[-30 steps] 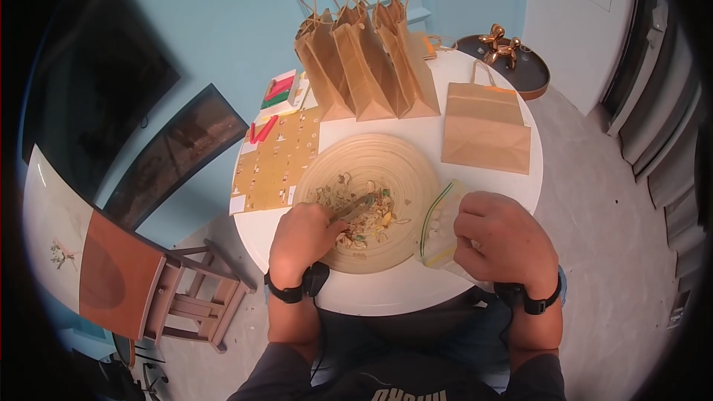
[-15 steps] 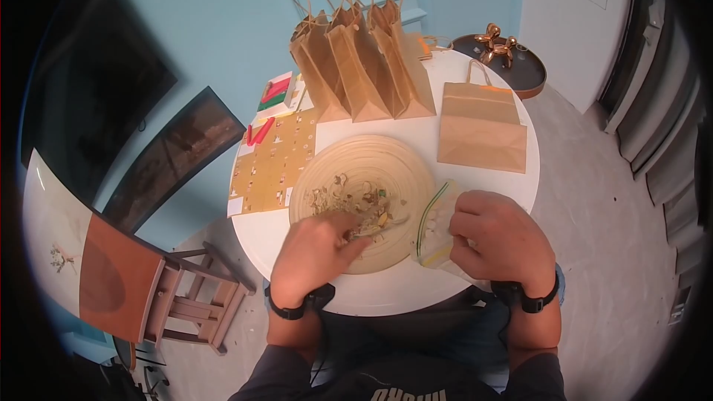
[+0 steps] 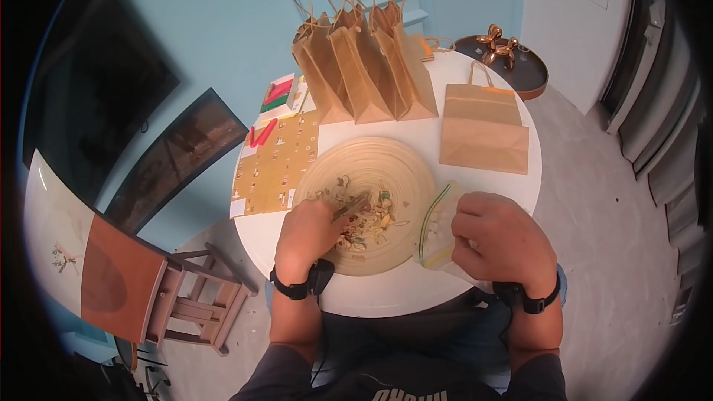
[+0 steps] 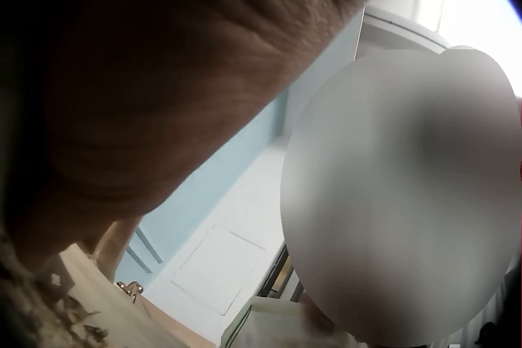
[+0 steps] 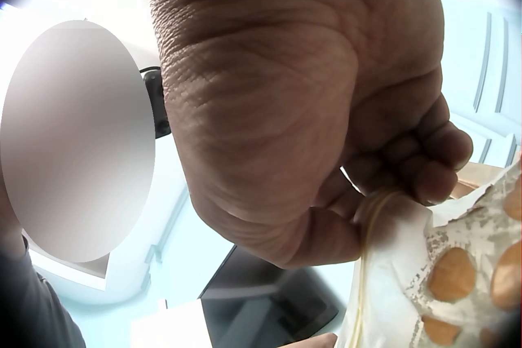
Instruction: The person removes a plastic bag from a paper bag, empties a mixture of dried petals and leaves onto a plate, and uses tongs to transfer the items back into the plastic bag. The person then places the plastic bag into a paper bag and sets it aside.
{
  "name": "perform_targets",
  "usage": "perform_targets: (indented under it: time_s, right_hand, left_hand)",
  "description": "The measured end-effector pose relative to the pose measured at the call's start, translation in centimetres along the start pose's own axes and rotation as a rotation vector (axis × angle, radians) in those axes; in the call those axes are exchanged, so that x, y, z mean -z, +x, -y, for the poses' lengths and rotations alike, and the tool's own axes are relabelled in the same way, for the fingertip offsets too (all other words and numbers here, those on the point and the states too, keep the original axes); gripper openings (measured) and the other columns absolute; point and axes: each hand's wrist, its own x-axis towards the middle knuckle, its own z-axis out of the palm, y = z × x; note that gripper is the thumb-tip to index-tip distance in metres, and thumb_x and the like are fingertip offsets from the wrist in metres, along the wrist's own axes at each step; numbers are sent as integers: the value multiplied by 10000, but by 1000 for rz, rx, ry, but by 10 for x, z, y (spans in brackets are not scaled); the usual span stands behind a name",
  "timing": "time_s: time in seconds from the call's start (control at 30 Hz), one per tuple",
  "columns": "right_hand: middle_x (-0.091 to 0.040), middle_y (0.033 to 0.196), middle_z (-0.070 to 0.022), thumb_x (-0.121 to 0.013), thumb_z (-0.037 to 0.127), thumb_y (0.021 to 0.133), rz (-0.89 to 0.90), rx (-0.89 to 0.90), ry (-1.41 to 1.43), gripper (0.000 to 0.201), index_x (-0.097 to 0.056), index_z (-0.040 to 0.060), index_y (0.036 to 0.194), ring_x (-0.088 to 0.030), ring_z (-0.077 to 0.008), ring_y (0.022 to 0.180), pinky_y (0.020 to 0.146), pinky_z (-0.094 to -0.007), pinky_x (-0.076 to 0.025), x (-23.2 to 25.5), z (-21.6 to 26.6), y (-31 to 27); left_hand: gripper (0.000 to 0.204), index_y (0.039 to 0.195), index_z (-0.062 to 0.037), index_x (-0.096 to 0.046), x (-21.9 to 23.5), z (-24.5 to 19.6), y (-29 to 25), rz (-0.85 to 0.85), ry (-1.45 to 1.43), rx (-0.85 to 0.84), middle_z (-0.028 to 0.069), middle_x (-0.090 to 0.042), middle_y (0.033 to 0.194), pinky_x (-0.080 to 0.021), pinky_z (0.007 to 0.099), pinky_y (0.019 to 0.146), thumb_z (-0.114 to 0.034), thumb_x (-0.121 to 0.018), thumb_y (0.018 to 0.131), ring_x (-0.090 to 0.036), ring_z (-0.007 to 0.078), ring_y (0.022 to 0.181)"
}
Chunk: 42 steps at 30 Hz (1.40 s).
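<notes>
My left hand hovers over the near left of a round, ringed, pale wooden plate. From its fingers juts a slim brownish tool, its tip among a heap of dried plant bits in yellow, green and brown; I cannot tell its exact kind. Beside the plate, my right hand pinches the edge of a clear zip bag with a green stripe. The right wrist view shows thumb and curled fingers at the bag's yellowish rim. Dried bits show low in the left wrist view.
Several brown paper bags stand at the back of the white round table. Another paper bag lies flat on the right. At left are a patterned sheet, red sticks and a small white box.
My left hand dipped right over the dried bits, the tool swinging with it, then came back left near its earlier spot. My right hand keeps its pinch on the zip bag.
</notes>
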Motion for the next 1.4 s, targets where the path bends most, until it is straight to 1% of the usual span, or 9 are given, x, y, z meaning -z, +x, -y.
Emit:
perform_targets:
  time_s: [0.17,0.27,0.47,0.57,0.77,0.87,1.07,1.17,1.4]
  right_hand:
    - [-597,796,-148,-745,66,798,5,1,10,177,-604,3,713,-639,-388,759,725,-521,-550,-1,0,0]
    - [-597,794,-148,-744,64,799,2,0,1,178,-602,3,711,-637,-386,758,723,-519,-549,1,0,-1]
    - [-596,792,-149,-743,61,798,-5,-5,2,181,-599,0,707,-635,-382,756,721,-517,-548,2,1,-2]
    - [-596,793,-148,-742,60,799,-4,-12,-7,182,-599,1,705,-636,-380,755,721,-517,-549,3,1,-2]
    - [-599,795,-149,-744,59,799,4,-16,-15,177,-605,5,703,-642,-383,761,725,-517,-550,3,2,-3]
    - [-596,793,-149,-744,60,798,4,-15,-15,176,-606,6,703,-643,-388,762,725,-522,-548,2,1,-3]
    - [-597,794,-154,-748,63,794,15,0,5,178,-603,6,708,-645,-398,770,726,-528,-548,0,1,-1]
    - [-605,799,-157,-748,63,791,23,1,3,176,-602,4,713,-648,-400,776,729,-529,-551,0,2,0]
    - [-612,805,-162,-746,60,786,17,2,-5,169,-605,-1,718,-651,-405,782,734,-534,-554,-1,2,0]
  left_hand:
    - [242,987,12,-865,-5,11,-3,-56,15,-39,277,-739,783,-607,515,751,-221,-858,925,-757,472,775]
    - [267,964,-8,-864,8,5,-7,-27,-8,33,292,-774,890,-627,542,827,-274,-836,952,-782,478,876]
    - [288,1005,-8,-876,9,6,-12,3,27,58,258,-773,843,-609,500,758,-280,-883,912,-777,443,814]
    - [309,968,9,-857,10,8,-12,31,46,59,289,-770,875,-629,538,822,-299,-849,934,-782,476,868]
    - [279,931,8,-855,12,15,-14,4,50,16,289,-764,858,-629,541,812,-269,-823,941,-778,480,840]
    - [310,941,21,-847,18,17,-15,-19,-19,26,294,-756,843,-627,541,800,-289,-837,938,-776,483,837]
    - [374,969,38,-838,2,23,10,-235,29,98,293,-766,850,-627,536,794,-335,-866,943,-782,487,864]
    - [354,963,25,-845,-8,29,15,-112,117,100,287,-779,873,-628,543,803,-328,-859,957,-787,484,877]
    - [263,980,-6,-869,-1,33,2,-104,94,69,280,-760,862,-603,520,777,-268,-846,964,-758,467,812]
